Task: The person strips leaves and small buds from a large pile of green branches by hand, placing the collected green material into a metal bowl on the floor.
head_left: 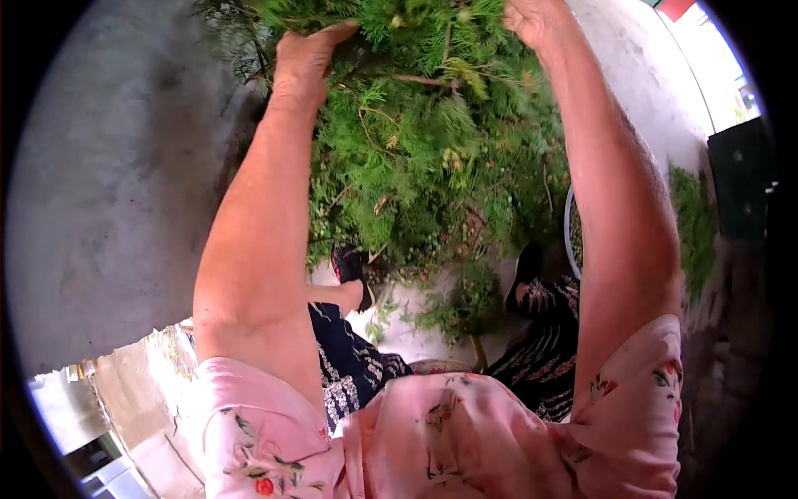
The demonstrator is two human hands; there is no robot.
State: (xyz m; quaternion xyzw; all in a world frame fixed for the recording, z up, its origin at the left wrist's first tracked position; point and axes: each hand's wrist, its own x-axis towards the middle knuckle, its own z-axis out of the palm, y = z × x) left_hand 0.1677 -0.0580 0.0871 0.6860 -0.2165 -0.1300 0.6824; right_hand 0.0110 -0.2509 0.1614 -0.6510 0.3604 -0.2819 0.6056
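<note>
Two short pink floral sleeves (632, 382) nearest, bare forearms reaching forward from them. Below: dark patterned trousers (349, 353), knees apart, dark left shoe (353, 279) and right shoe (524, 270) on the pale floor (395, 303). Small loose sprig clump (461, 303) lies between the shoes, toward the floor's near edge. Just past it, the main item: cut evergreen branches (432, 158), heaped on the floor beyond the feet and reaching up to both hands. Flat, feathery, scale-like sprays, bright green on top, darker in the gaps; thin brown twigs, some yellow-brown tips, small pale round bits near the top. Blue-rimmed basin (571, 233) right of the heap, partly behind the right forearm, green bits inside. Left hand (306, 56) at the heap's far left, thumb spread, fingers mostly hidden; can't tell if it grips. Right hand (534, 21) at far right, fingers bent against foliage, cropped; grip unclear. Dark green box-like object (737, 179) farther right.
</note>
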